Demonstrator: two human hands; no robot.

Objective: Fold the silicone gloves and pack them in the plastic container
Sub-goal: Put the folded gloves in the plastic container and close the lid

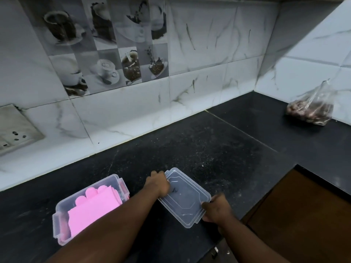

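Note:
A clear plastic container (62, 204) sits on the black counter at the lower left, with pink folded silicone gloves (95, 207) lying inside it. To its right is the clear lid (186, 198). My left hand (157, 184) grips the lid's far left edge. My right hand (215, 207) grips its near right corner. The lid is flat or slightly tilted, just above or on the counter; I cannot tell which.
The black counter (209, 145) runs along a white tiled wall and turns a corner at the right. A clear bag of dark items (311, 111) lies at the far right. A wall socket (13, 128) is at the left. A brown cabinet front (303, 215) lies below the counter edge.

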